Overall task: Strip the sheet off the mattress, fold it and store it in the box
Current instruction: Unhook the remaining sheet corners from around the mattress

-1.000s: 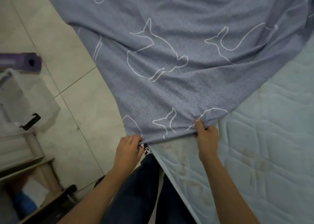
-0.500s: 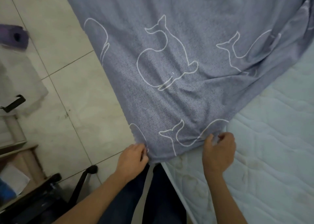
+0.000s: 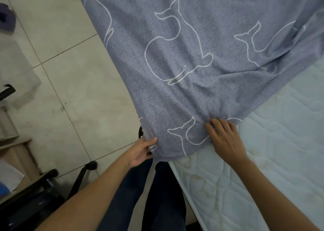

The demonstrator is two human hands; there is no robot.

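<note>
right hand (image 3: 226, 141) had let go of the hem it was pinching half a second back and lay flat, fingers spread, on the blue-grey fabric sheet with white whale outlines (image 3: 175, 55), by the near corner of the white quilted mattress (image 3: 263, 152). left hand (image 3: 142, 151) gripped the sheet's edge hanging off the mattress's left side. stripping looked half done, with that corner bare. next move probably needed both hands on the hem, pulling the rest clear.
</note>
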